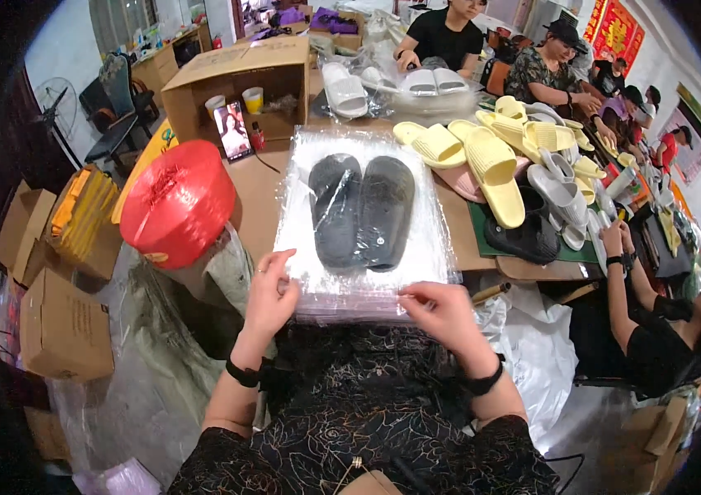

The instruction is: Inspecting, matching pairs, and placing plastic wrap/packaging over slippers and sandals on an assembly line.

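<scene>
A pair of black slippers [362, 210] lies side by side inside a clear plastic bag [429, 223], on a stack of flat plastic bags [325, 310] at the table's near edge. At the bag's near left corner is my left hand [270, 295], its fingers bent and its thumb apart from them. My right hand [443, 312] pinches the bag's near right edge between thumb and forefinger. Both hands are close to the bag's near side, below the slippers' ends.
Left of the bag stands a big red roll of ribbon [177, 202]. Behind are an open cardboard box [239, 66] and a phone [233, 130]. Yellow slippers [492, 169] are piled on the right, near loose black slippers [528, 235]. Several people work around the table.
</scene>
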{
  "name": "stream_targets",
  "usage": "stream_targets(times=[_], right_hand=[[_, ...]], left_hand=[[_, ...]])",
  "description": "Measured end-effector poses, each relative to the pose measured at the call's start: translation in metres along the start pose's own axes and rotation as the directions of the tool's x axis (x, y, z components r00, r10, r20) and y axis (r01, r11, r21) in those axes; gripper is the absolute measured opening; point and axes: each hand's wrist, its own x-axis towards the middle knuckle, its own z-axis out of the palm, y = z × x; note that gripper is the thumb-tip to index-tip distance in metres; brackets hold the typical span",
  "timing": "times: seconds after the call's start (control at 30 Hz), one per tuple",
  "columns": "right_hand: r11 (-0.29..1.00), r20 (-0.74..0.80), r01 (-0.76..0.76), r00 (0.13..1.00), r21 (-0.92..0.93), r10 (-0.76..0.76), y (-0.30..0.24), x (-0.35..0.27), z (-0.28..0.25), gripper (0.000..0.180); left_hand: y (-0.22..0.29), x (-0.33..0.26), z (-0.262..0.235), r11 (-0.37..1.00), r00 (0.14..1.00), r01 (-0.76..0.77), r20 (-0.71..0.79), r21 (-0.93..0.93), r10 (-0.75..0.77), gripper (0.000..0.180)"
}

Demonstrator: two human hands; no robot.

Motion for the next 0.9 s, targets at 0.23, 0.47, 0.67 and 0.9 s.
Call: stream_targets(times=[0.23,0.47,0.67,0.9], right_hand=[[0.919,-0.298,-0.088,0.954,-0.383,-0.032,0.052,-0.006,-0.055,0.042],[0.966,0.128,0.210,0.973,-0.149,-0.192,0.053,0.005,-0.042,0.039],[0.978,0.054,0.204,0.978,-0.035,-0.202,0.082,0.005,-0.040,0.015],[0.982,0.009,0.189,0.982,-0.021,-0.189,0.087,0.007,-0.036,0.006]], left_hand=[[-0.011,-0.007,0.006,0.952,0.997,-0.006,-0.071,-0.305,-0.017,0.048],[-0.012,-0.007,-0.008,0.944,0.979,-0.184,0.034,-0.275,0.201,0.040],[-0.020,-0.006,-0.018,0.943,0.940,-0.316,0.103,-0.104,0.326,0.040],[-0.028,-0.008,-0.010,0.906,0.904,-0.424,0.070,0.003,0.423,0.021]])
